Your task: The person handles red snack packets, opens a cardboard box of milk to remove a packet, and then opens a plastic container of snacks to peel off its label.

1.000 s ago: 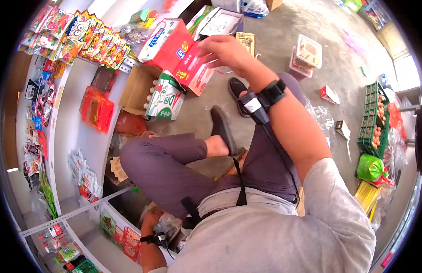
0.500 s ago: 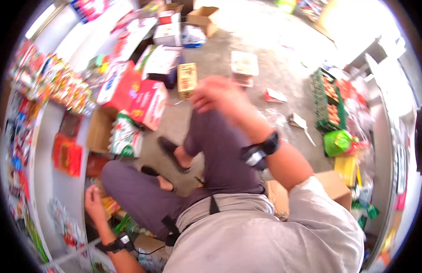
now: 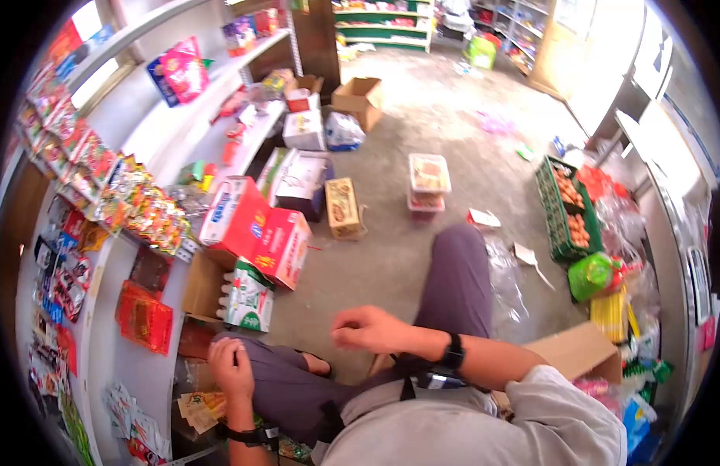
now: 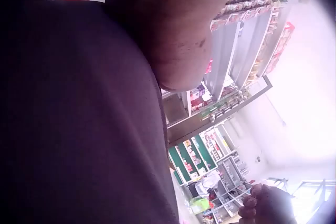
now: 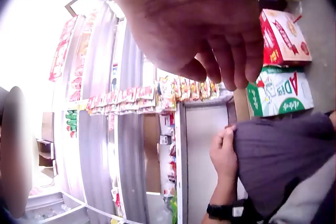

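My left hand (image 3: 232, 369) rests on the side of my bent left knee (image 3: 271, 361), with nothing in its fingers. In the left wrist view that hand (image 4: 181, 40) lies against the dark trouser cloth (image 4: 79, 113). My right hand (image 3: 372, 330) hangs in the air over my lap, its fingers loosely bent and holding nothing. Its palm side and drooping fingers (image 5: 231, 58) show in the right wrist view. Beyond the left knee stands a green and white carton (image 3: 250, 299), beside red gift boxes (image 3: 282, 247).
Shelves with hanging snack packets (image 3: 146, 206) line my left. Stacked clear tubs (image 3: 428, 175) and a yellow box (image 3: 344, 208) stand on the concrete floor. On the right are a green crate of eggs (image 3: 558, 221), a green bag (image 3: 591, 276) and an open cardboard box (image 3: 577, 349).
My left hand has come up from low beside the shelf onto the left knee. The right hand has sunk towards my lap. The head view has tilted up, showing more of the room.
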A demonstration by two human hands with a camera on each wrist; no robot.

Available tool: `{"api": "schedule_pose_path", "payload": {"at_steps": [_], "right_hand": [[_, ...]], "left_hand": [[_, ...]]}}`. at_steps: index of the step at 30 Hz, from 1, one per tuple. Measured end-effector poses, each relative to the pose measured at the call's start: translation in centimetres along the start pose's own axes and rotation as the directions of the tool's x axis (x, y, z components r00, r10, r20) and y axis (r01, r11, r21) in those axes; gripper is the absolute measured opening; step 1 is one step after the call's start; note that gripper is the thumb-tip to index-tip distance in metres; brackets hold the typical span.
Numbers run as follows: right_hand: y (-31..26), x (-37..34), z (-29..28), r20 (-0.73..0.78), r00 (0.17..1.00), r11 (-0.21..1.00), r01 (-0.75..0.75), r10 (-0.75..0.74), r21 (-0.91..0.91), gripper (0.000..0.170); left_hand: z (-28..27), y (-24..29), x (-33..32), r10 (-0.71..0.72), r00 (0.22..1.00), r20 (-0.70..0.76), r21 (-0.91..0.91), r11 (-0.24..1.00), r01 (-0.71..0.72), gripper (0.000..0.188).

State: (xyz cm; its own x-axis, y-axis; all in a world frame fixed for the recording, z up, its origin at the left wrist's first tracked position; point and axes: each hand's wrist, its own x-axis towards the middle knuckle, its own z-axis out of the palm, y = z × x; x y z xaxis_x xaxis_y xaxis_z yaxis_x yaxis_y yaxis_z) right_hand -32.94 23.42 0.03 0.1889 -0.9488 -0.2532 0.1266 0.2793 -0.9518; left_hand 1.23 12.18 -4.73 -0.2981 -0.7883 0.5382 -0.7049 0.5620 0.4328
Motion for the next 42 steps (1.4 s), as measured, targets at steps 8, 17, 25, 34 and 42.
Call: {"api": "schedule_pose_path", "payload": {"at_steps": [8, 17, 25, 34, 42], "right_hand": [[-5.5, -0.7, -16.4, -0.571, 0.738, 0.909, 0.136, -0.359, -0.395, 0.019], [-0.5, -3.3, -23.8, -0.819, 0.449, 0.595, -0.567, -0.357, -0.569, 0.023], [-0.4, -2.3, -26.9, -0.849, 0.398, 0.619, -0.583, -0.347, -0.526, 0.028], [-1.5, -3.4, -27.1, -0.797, 0.521, 0.587, -0.556, -0.306, -0.588, 0.026], [-0.6, -4.7, -28.5, -0.855, 0.498, 0.541, -0.684, -0.143, -0.489, 0.023]], "left_hand": [[-0.6, 4.0, 2.7, 0.026, 0.995, 0.096, 0.007, 1.000, -0.027, 0.016], [3.2, 1.9, 5.0, -0.239, 0.949, 0.204, 0.327, 0.931, 0.164, 0.041], [6.6, 1.2, 8.6, -0.198, 0.939, 0.281, 0.311, 0.944, 0.106, 0.045], [6.1, 4.2, 8.3, -0.214, 0.946, 0.244, 0.257, 0.955, 0.150, 0.042], [7.6, 3.9, 8.5, -0.283, 0.908, 0.310, 0.419, 0.898, 0.137, 0.042]]}}
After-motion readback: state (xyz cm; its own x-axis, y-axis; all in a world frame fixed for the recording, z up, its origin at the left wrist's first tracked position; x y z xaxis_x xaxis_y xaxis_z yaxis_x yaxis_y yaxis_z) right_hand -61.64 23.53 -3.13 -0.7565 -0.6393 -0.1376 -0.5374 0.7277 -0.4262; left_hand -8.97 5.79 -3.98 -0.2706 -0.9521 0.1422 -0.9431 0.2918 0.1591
